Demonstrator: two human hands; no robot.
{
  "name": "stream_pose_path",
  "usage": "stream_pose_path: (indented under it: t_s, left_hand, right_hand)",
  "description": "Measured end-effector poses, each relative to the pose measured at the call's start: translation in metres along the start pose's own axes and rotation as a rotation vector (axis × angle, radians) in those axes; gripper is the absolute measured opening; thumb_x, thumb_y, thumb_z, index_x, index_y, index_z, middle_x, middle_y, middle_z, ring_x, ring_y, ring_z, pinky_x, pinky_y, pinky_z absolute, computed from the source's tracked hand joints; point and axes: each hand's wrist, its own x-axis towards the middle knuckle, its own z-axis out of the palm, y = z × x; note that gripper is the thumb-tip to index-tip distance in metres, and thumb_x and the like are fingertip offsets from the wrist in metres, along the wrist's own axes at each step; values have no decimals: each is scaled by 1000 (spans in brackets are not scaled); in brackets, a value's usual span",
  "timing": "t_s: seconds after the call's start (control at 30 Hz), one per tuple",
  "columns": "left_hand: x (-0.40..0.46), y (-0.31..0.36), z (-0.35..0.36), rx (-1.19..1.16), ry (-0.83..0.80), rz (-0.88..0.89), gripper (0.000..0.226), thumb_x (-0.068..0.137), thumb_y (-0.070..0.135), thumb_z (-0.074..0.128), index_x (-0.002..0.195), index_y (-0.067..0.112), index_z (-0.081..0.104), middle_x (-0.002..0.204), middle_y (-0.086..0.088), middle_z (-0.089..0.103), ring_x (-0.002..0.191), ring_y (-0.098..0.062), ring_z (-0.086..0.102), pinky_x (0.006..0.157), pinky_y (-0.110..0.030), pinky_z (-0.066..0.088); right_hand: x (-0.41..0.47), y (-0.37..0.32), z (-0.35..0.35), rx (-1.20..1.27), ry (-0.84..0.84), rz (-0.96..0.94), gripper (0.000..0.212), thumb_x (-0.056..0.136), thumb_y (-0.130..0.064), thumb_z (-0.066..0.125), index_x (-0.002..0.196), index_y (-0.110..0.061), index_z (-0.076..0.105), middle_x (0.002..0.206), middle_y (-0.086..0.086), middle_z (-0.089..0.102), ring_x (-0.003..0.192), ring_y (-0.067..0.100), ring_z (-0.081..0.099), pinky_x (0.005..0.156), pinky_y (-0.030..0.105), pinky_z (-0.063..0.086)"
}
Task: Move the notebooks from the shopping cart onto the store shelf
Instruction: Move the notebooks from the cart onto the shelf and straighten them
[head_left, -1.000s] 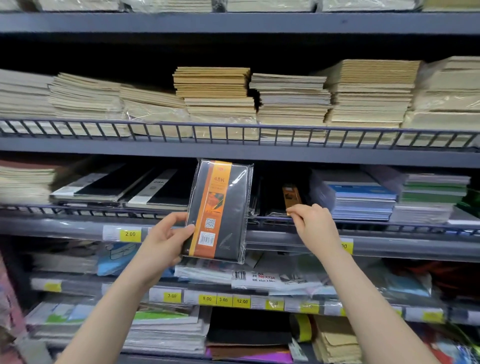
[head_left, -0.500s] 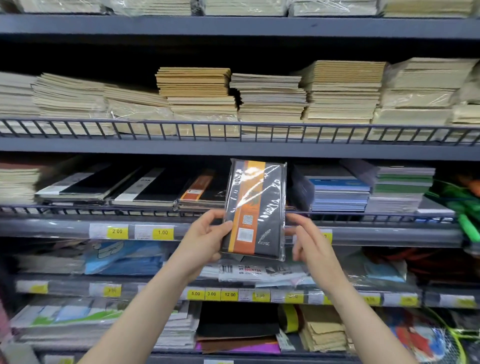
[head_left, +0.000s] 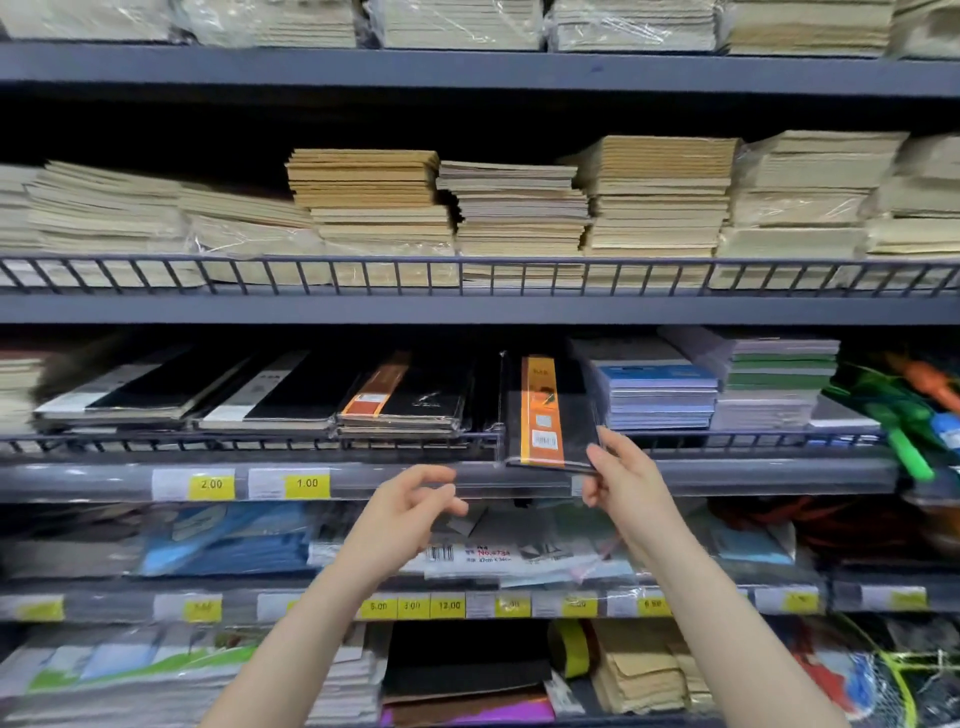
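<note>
On the store shelf (head_left: 467, 475), behind its low wire rail (head_left: 260, 441), the far left holds flat black notebooks with white spine strips (head_left: 156, 387), and next to them lies a short stack of black notebooks with an orange band (head_left: 410, 400). Yellow price tags reading 2.00 (head_left: 211, 484) and 1.00 (head_left: 307, 483) sit on the shelf's front edge below these. The left hand (head_left: 410, 512) hangs in front of that edge, just below it, with its fingers (head_left: 441, 475) loosely curled and spread, holding nothing and apart from any notebook. To its right, the wrapped notebook (head_left: 550, 410), dark with an orange strip and a barcode label, rests tilted with its far end inside the shelf and its near end sticking out over the rail. It sits between the orange-banded stack and a pile of blue-covered notebooks (head_left: 657, 395). The right hand (head_left: 623, 480) pinches the near right corner of the wrapped notebook, thumb below and fingers (head_left: 615, 444) above. Further right stands a pile with green edges (head_left: 774, 374), and beyond it some green and orange plastic items (head_left: 904, 415), blurred.
</note>
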Motion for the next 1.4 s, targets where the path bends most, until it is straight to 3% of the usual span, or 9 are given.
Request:
stream_pose_path:
  t_s: [0.13, 0.27, 0.4, 0.5, 0.6, 0.73, 1.0, 1.2, 1.4]
  left_hand:
    - [5, -2, 3, 43, 26, 76, 25, 93, 26, 50, 118, 28, 53, 85, 9, 74, 46, 4, 49, 58, -21, 40]
    - [16, 0, 18, 81, 51, 133, 34, 92, 28, 52, 125, 30, 49, 85, 11, 72, 79, 2, 63, 77, -20, 47]
    - [18, -6, 34, 287, 221, 350, 38, 91, 24, 52, 129, 30, 45, 101, 14, 61, 49, -9, 47, 52, -12, 39]
    - [16, -19, 42, 587, 286, 582, 46, 87, 23, 56, 132, 23, 45, 136, 12, 44, 51, -3, 43, 44, -5, 28]
    - [26, -32, 53, 792, 224, 625, 65, 83, 26, 59, 142, 15, 33, 153, 3, 27, 61, 1, 48, 41, -4, 13]
    - [43, -37, 62, 827, 226, 557, 76, 82, 29, 60, 146, 15, 23, 156, 0, 19, 59, 0, 45, 38, -7, 10]
    - [64, -35, 66, 809, 287, 522, 63, 83, 29, 58, 141, 15, 36, 151, 6, 32, 59, -6, 57, 41, -9, 21]
    - [69, -41, 62, 733, 273, 534, 61, 83, 24, 61, 139, 15, 39, 149, 6, 36, 50, -1, 40, 42, -4, 19]
    - [69, -42, 57, 705, 253, 550, 60, 85, 25, 58, 141, 17, 37, 151, 9, 31, 46, -2, 33, 43, -5, 23]
  right_hand:
    - [40, -14, 18, -109, 17, -9, 42, 97, -20, 39, 138, -12, 34, 65, 4, 52, 54, 12, 45, 57, 26, 41]
    - [57, -15, 21, -346, 45, -40, 39, 96, -24, 40, 131, -6, 42, 66, 8, 59, 50, 11, 50, 50, 21, 37]
    - [43, -10, 7, -722, 191, -194, 48, 95, -37, 39, 136, -11, 37, 101, 12, 65, 89, 25, 59, 72, 31, 41]
    - [14, 9, -1, -884, 236, -438, 44, 95, -35, 37, 138, -22, 34, 116, 2, 56, 76, 12, 53, 63, 26, 38]
    - [1, 29, 3, -1093, 163, -589, 47, 95, -35, 35, 141, -29, 28, 147, -7, 30, 77, 9, 59, 52, 18, 35]
    - [13, 42, 7, -1107, 138, -559, 51, 95, -39, 33, 144, -35, 18, 156, -13, 7, 76, 7, 61, 47, 14, 39]
    - [33, 44, 10, -1075, 151, -527, 49, 95, -39, 35, 142, -37, 20, 152, -15, 21, 77, 8, 63, 54, 22, 49]
    - [35, 43, 15, -1017, 146, -508, 47, 94, -40, 38, 140, -34, 30, 148, -15, 31, 78, 6, 63, 50, 7, 31]
    - [34, 40, 15, -996, 134, -499, 48, 94, -42, 38, 140, -35, 28, 148, -17, 29, 75, 2, 57, 51, 6, 31]
